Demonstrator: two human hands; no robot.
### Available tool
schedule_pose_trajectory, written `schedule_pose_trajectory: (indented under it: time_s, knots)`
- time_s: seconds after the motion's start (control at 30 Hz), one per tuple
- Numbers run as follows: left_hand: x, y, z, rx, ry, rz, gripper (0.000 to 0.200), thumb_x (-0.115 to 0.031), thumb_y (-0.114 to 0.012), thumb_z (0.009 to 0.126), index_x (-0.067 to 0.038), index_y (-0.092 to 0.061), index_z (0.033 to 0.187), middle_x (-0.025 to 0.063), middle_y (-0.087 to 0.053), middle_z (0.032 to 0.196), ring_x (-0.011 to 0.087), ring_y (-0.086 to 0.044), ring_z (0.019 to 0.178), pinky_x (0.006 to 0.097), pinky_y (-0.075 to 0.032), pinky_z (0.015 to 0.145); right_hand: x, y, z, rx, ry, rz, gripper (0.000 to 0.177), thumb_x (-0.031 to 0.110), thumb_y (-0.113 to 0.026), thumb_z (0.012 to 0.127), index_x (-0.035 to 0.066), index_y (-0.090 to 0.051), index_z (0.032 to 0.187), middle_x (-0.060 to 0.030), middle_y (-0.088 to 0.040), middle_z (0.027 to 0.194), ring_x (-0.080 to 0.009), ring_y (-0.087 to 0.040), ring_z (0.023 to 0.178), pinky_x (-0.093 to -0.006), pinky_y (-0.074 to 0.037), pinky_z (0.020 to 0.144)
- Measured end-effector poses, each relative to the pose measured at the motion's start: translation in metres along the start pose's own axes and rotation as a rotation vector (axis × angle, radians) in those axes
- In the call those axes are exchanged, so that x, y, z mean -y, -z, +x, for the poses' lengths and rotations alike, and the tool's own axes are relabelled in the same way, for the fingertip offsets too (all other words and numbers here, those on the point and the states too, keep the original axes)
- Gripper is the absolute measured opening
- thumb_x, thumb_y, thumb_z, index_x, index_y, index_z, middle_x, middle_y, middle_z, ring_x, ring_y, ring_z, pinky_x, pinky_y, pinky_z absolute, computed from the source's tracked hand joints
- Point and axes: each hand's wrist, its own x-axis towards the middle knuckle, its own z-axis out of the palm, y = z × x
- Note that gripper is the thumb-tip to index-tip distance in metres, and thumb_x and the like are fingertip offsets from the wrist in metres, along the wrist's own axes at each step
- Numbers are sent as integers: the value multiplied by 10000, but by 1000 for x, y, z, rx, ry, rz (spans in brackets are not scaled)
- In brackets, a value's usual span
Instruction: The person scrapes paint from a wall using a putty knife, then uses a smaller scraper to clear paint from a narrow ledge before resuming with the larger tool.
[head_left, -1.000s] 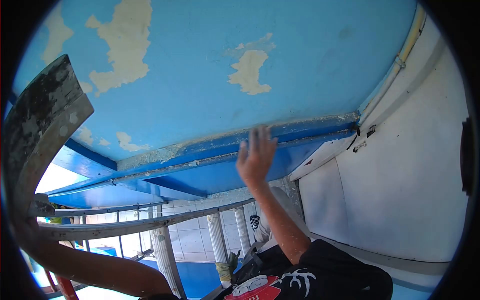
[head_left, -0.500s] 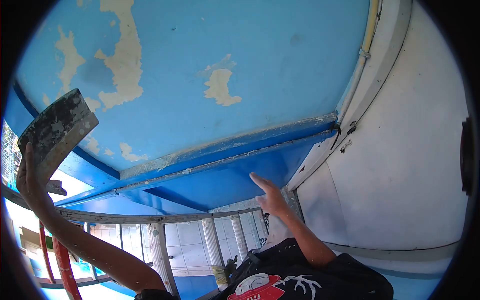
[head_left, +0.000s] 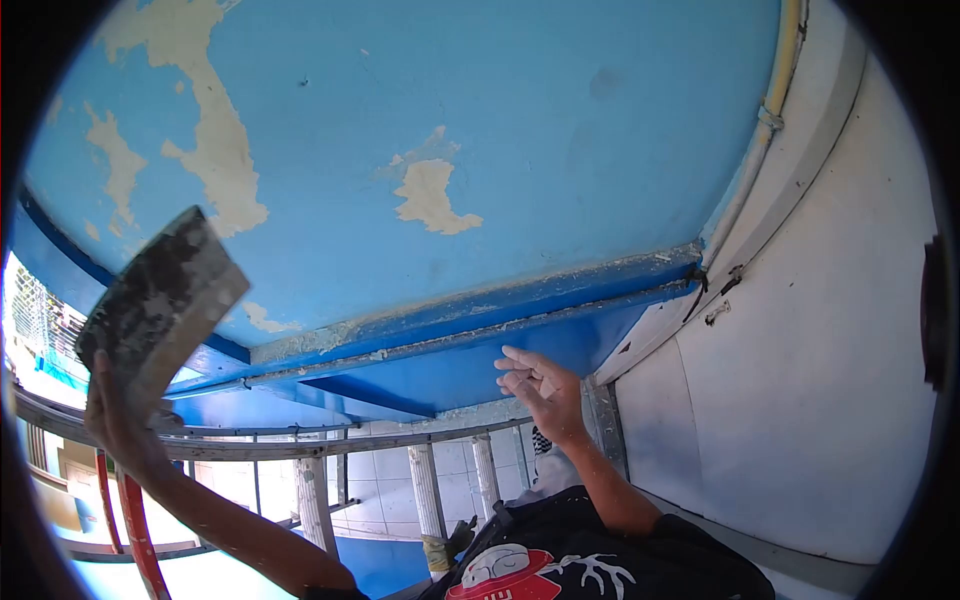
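On the left, my left hand [head_left: 118,415] grips a stained board [head_left: 165,300]. The board is dark and blotchy on one face and has a paler strip along its right side. Part of the grip and the board's lower end are hard to make out. My right hand [head_left: 545,392] is raised near the middle, below the blue ledge. Its fingers are apart, dusted pale at the tips, and hold nothing that I can see. Beyond both hands is a light blue wall [head_left: 560,150] with peeled cream patches [head_left: 432,195].
A curved rail [head_left: 280,447] with white balusters [head_left: 428,490] runs below my arms. Red posts [head_left: 138,530] stand at lower left. A yellowish pipe [head_left: 785,60] follows the wall's right edge, beside a white panel [head_left: 790,330]. A blue ledge [head_left: 480,318] crosses under the wall.
My left hand and the board have moved to the right and down in view. My right hand has turned, with more fingers showing. The view has shifted slightly.
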Motion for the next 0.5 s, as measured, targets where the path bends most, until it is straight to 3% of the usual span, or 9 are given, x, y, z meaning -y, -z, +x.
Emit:
schedule_pose_trajectory:
  time_s: [0.03, 0.1, 0.13, 0.17, 0.2, 0.27, 0.33, 0.43, 0.5]
  knots:
    - [6, -16, -28, 84, 54, -93, 507, -396, -629, 970, 17, -653, 1263, 157, -692, 1171, 250, -678, 1047, 391, -529, 931, 13, -9, 4, 31, 28, 76, 462, 134, -660, 954, -38, -536, 1363, -236, -653, 1229, -243, -683, 1056, -343, -581, 847]
    - [-3, -63, -101, 336, 135, -249, 330, -294, -642, 971, 21, -703, 1049, 87, -713, 927, 165, -687, 817, 319, -548, 807, 35, -30, 17, -16, 122, 166, 504, 164, -657, 962, -28, -501, 1402, -235, -632, 1262, -243, -664, 1089, -330, -573, 847]
    - [24, -92, -132, 301, 91, -276, 275, -256, -654, 963, -29, -657, 809, 4, -626, 748, 94, -557, 643, 289, -466, 638, 38, -36, 22, -81, 223, 255, 548, 193, -653, 970, -18, -466, 1440, -233, -610, 1294, -243, -646, 1121, -317, -564, 846]
    - [25, -117, -161, 408, 66, -252, 376, -247, -660, 959, -76, -515, 657, -47, -472, 654, 65, -361, 589, 288, -289, 547, 34, -36, 25, -71, 212, 258, 548, 193, -653, 970, -18, -466, 1440, -233, -610, 1294, -243, -646, 1121, -317, -564, 846]
    - [30, -146, -192, 413, 77, -224, 541, -307, -687, 943, -102, -339, 584, -80, -325, 576, 72, -256, 583, 324, -158, 528, 29, -32, 27, -96, 204, 164, 465, 190, -648, 977, -19, -523, 1374, -187, -647, 1200, -191, -649, 1033, -281, -544, 792]
    - [49, -179, -245, 526, 378, -387, 490, -312, -709, 943, -74, -453, 599, -90, -400, 606, 56, -292, 596, 290, -192, 529, 17, -19, 31, -110, 191, 67, 389, 186, -643, 984, -19, -580, 1309, -141, -684, 1105, -139, -651, 945, -245, -523, 737]
    - [47, -197, -272, 567, 552, -454, 324, -288, -680, 970, -8, -694, 807, -40, -564, 657, 27, -462, 544, 231, -363, 438, -1, -1, 30, -288, -117, -17, 228, 188, -650, 980, -14, -662, 1086, -33, -680, 930, -48, -572, 803, -199, -431, 687]
    - [65, -208, -293, 655, 679, -432, 318, -282, -671, 974, 10, -690, 849, 9, -598, 637, 43, -475, 447, 240, -385, 369, -10, 9, 35, -387, -185, -35, 191, 189, -675, 968, 1, -658, 940, 43, -619, 780, -14, -499, 708, -205, -398, 631]
    - [60, -210, -289, 709, 787, -484, 295, -278, -668, 974, -4, -688, 864, -5, -592, 639, 37, -472, 461, 234, -373, 383, -17, 17, 33, -406, -159, -1, 171, 172, -690, 955, 3, -662, 955, 42, -611, 780, -10, -497, 713, -196, -396, 634]
